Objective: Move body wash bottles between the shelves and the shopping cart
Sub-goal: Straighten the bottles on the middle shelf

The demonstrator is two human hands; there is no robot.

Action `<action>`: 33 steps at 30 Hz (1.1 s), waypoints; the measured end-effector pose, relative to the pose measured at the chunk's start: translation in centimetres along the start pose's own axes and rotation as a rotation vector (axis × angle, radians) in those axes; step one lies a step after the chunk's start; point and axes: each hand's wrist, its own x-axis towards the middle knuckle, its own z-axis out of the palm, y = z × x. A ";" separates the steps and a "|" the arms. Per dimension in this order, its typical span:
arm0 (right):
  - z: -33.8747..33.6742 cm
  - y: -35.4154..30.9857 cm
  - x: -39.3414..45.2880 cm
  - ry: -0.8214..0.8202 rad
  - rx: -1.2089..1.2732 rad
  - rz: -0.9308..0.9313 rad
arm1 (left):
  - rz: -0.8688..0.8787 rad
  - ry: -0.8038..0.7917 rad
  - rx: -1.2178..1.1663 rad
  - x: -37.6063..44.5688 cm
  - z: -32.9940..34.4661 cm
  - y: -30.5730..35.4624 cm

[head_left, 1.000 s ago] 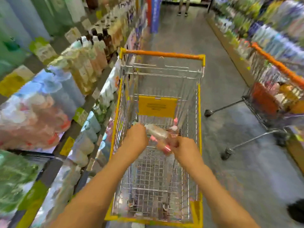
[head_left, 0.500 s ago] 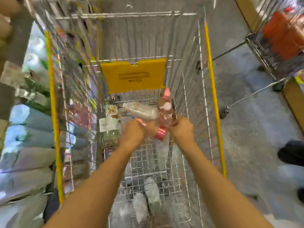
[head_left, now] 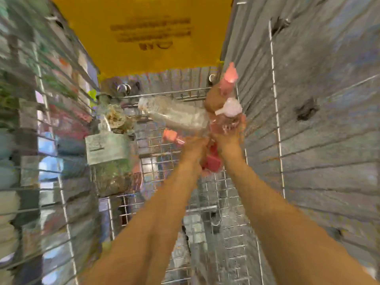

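Clear bottle (head_left: pixel 176 116) and pink bottle (head_left: pixel 224 120) in both hands' fingers (head_left: pixel 213 99).

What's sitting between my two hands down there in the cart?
In the head view, pink bottles are bunched between the left hand and right hand; blur hides how many.

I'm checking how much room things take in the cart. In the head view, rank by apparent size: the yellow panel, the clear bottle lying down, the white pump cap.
1. yellow panel, though it is cut off at the top
2. clear bottle
3. white pump cap
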 end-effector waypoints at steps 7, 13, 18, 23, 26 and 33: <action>-0.2 1.1 1.7 0.162 -0.129 -0.190 | 0.108 0.244 -0.092 2.2 0.2 -2.2; -0.7 0.9 -1.8 0.141 -0.211 -0.287 | 0.316 0.317 0.080 -3.3 -2.4 -0.9; -0.8 -2.9 -8.9 0.081 -0.179 -0.415 | 0.548 0.254 0.138 -13.4 -4.4 1.7; -2.3 -9.4 -17.5 -0.098 -0.133 -0.562 | 0.702 0.258 0.089 -25.0 -5.7 3.7; -3.1 -12.4 -23.2 -0.103 -0.166 -0.726 | 0.799 0.297 0.095 -31.7 -5.9 4.3; -4.4 -18.6 -34.1 -0.264 -0.164 -0.934 | 1.070 0.459 0.086 -46.1 -6.5 5.2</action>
